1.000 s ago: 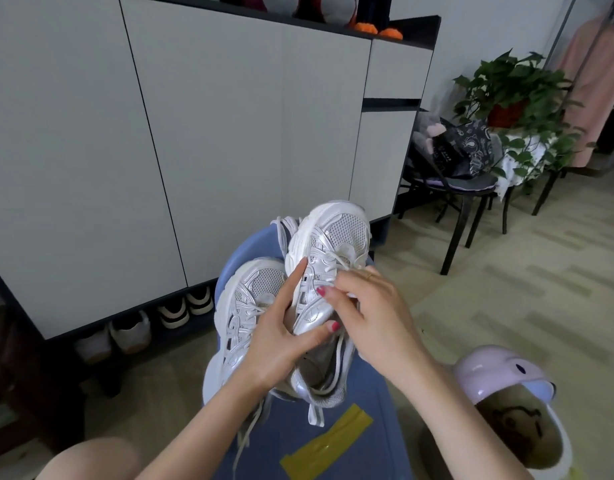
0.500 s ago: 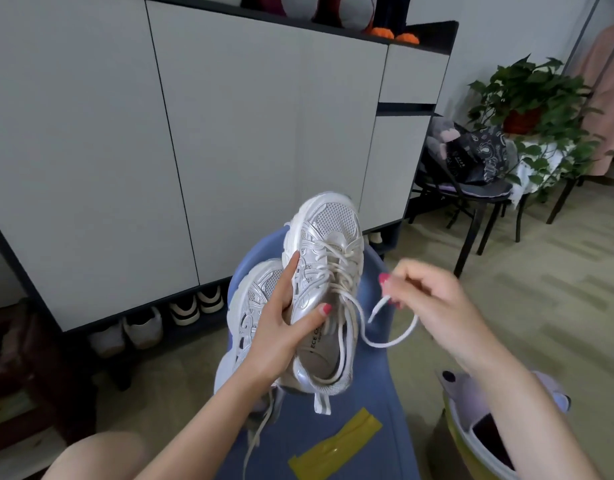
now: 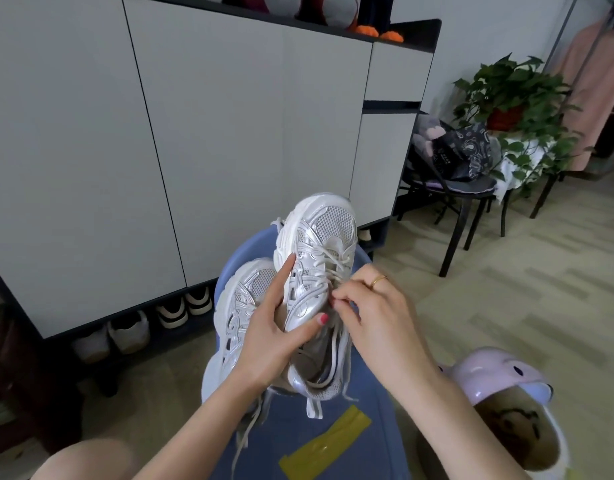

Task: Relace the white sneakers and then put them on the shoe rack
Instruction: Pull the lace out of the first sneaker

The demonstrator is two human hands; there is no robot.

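My left hand (image 3: 271, 327) grips a white and silver sneaker (image 3: 319, 244) by its side, toe pointing up and away. At the upper eyelets, my right hand (image 3: 371, 306) pinches the white lace (image 3: 335, 263) of that shoe. The second white sneaker (image 3: 241, 303) lies on a blue seat (image 3: 368, 427) just left of the held one, its lace hanging loose off the seat edge. The shoe rack (image 3: 194, 299) is the open slot under the white cabinet, with several pairs in it.
A tall white cabinet (image 3: 194, 133) fills the left and centre. A yellow strip (image 3: 326, 445) lies on the blue seat. A pink lidded bin (image 3: 499, 379) stands at lower right. A black chair (image 3: 468, 202) with bags and a potted plant (image 3: 513, 95) stand at right.
My right hand, which had pulled the lace out to the right half a second ago, has come back in to the eyelets and pinches the lace there. The left hand keeps its grip.
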